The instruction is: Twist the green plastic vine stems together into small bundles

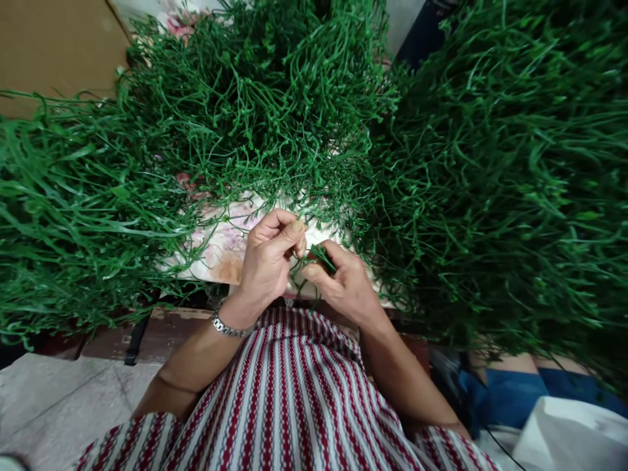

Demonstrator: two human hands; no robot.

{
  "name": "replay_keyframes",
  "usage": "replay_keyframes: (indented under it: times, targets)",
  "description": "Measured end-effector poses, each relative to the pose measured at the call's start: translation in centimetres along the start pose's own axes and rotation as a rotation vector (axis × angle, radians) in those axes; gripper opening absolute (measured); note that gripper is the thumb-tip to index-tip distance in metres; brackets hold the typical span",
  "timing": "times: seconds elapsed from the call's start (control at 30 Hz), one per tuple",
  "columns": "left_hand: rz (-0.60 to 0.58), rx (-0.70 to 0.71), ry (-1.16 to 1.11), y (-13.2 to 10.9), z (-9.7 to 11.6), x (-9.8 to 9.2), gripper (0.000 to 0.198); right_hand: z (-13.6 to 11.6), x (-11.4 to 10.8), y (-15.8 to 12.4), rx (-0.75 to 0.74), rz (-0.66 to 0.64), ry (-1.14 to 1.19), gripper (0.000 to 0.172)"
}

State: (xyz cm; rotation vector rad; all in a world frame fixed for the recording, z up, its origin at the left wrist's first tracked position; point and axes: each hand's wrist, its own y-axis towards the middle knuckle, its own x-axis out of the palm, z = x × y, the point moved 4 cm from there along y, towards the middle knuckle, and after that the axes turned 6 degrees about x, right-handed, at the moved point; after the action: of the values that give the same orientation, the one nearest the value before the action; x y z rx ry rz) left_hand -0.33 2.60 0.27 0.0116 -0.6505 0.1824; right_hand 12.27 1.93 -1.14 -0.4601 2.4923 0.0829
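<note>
Your red-and-white striped top fills the near foreground; just past it, both hands meet over a pale flowered cloth. Your right hand grasps a small bunch of green stems between thumb and curled fingers. That bunch slants across the grip, its long axis running from upper left down to lower right, so its upper-left end points towards your left hand. From the left fingertips it lies just to the right and a little nearer to your body; whether they touch is hard to tell. Your left thumb and forefinger are pinched together (you cannot tell from this view whether a strand sits between them). Long, tangled greens heap up ahead of you and to both sides.
</note>
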Motion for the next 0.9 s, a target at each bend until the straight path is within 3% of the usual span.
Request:
replay_keyframes:
  times: [0.13,0.33,0.53,0.67,0.73,0.9]
  targets:
    - [-0.06,-0.042,-0.025,-0.2,-0.3,0.6,0.015,-0.1,0.3,0.3,-0.014,0.009,-0.102,0.023]
    - [-0.074,-0.113,-0.08,0.0,-0.4,0.2,0.015,0.4,0.7,0.3,0.011,-0.069,-0.038,0.022]
    - [-0.049,-0.107,-0.108,0.4,-0.4,0.2,0.016,0.6,1.0,0.4,0.095,-0.046,0.237,0.027]
    - [-0.004,-0.06,-0.192,0.2,-0.7,0.6,0.013,0.6,1.5,0.7,0.113,-0.159,0.471,0.02]
    - [0.006,-0.03,-0.223,0.0,-0.9,0.8,0.014,0.6,1.6,0.9,0.108,-0.142,0.565,0.024]
    - [-0.136,0.016,-0.094,0.1,-0.2,0.7,0.016,0.8,1.3,1.0,0.15,-0.065,0.673,0.028]
